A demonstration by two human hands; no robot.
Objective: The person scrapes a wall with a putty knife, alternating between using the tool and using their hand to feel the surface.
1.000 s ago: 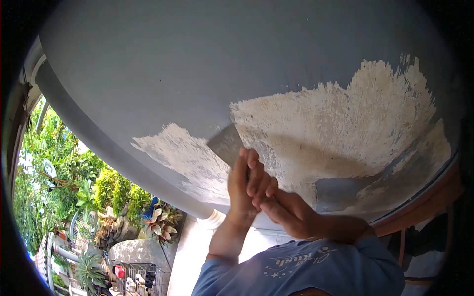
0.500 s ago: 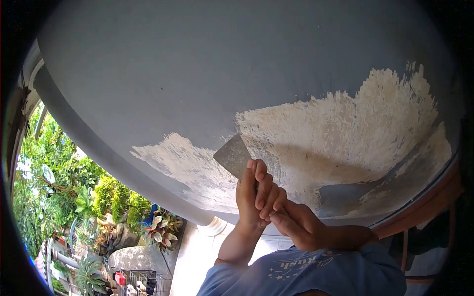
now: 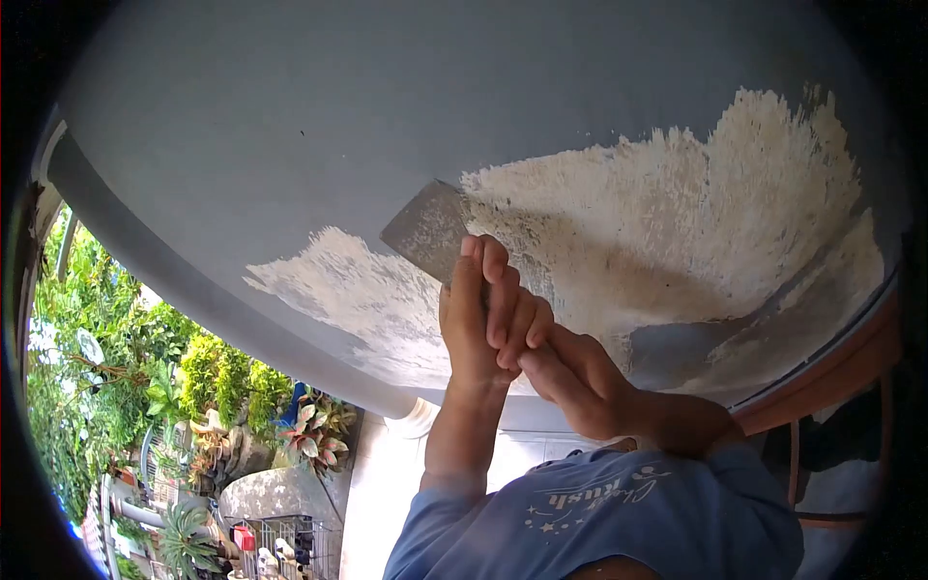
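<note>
Overhead, our grey painted ceiling (image 3: 387, 116) shows a wide bare plaster patch (image 3: 696, 222). We press the scraper (image 3: 425, 230) flat at the patch's left edge, our left hand (image 3: 474, 319) and right hand (image 3: 570, 377) both wrapped tight round its handle. We judge we are mid-stroke; next comes a firm push under the grey paint. Garden plants (image 3: 222, 387) lie well below; nothing blocks the blade.

The ceiling (image 3: 290, 126) was blue-grey, with ragged cream patches (image 3: 677, 213) at right and centre. The scraper blade (image 3: 425, 232) was dull grey. At bottom, the sleeve (image 3: 619, 522) was blue with pale script and stars.
</note>
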